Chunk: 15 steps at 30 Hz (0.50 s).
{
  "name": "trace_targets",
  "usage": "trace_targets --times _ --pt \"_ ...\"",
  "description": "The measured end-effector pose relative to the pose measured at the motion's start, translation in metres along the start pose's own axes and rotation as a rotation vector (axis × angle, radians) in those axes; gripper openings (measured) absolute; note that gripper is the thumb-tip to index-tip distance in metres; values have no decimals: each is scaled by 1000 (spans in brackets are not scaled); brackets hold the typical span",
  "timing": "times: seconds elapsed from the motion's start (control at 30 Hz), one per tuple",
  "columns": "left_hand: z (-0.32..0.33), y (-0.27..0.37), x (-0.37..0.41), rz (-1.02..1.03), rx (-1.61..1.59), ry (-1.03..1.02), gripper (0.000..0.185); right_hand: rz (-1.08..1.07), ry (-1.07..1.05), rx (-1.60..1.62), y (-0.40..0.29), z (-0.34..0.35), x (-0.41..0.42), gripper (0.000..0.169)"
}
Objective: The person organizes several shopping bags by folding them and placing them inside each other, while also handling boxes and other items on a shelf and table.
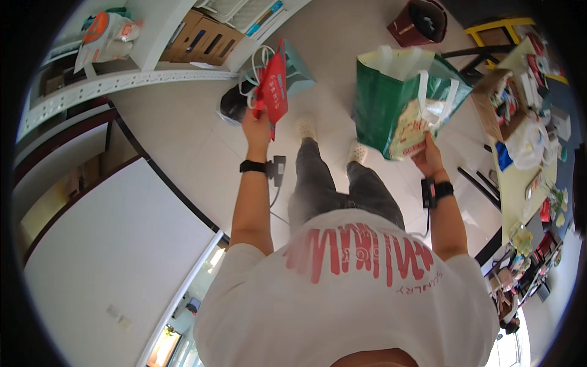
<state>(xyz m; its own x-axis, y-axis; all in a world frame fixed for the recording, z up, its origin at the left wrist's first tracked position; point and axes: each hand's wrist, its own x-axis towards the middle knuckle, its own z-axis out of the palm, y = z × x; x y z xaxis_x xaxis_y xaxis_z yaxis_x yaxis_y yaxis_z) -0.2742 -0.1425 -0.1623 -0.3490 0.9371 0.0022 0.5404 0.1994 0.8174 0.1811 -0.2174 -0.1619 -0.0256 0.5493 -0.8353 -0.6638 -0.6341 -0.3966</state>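
My left hand is closed on a flat red bag that bears writing, with white cord handles looping above my fingers. A pale teal bag shows just behind it; whether I hold that too is unclear. My right hand grips the lower edge of a large green shopping bag, which has a printed front and white strap handles. Its top gapes, showing a pale lining. Both wrists wear black straps with small devices.
White metal shelving with cardboard boxes stands at upper left. A dark red bin is on the floor at the top. Near my left hand sits a black item. A cluttered table lines the right side, with an open cardboard box.
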Motion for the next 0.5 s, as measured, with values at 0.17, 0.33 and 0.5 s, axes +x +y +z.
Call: trace_targets --times 0.17,0.33,0.5 --pt "58 -83 60 249 163 -177 53 -33 130 -30 55 -13 4 47" --pt "147 -160 130 384 702 -373 59 -89 322 144 114 -24 -2 49" --pt "234 -239 134 296 947 -283 69 -86 437 185 145 -31 1 39"
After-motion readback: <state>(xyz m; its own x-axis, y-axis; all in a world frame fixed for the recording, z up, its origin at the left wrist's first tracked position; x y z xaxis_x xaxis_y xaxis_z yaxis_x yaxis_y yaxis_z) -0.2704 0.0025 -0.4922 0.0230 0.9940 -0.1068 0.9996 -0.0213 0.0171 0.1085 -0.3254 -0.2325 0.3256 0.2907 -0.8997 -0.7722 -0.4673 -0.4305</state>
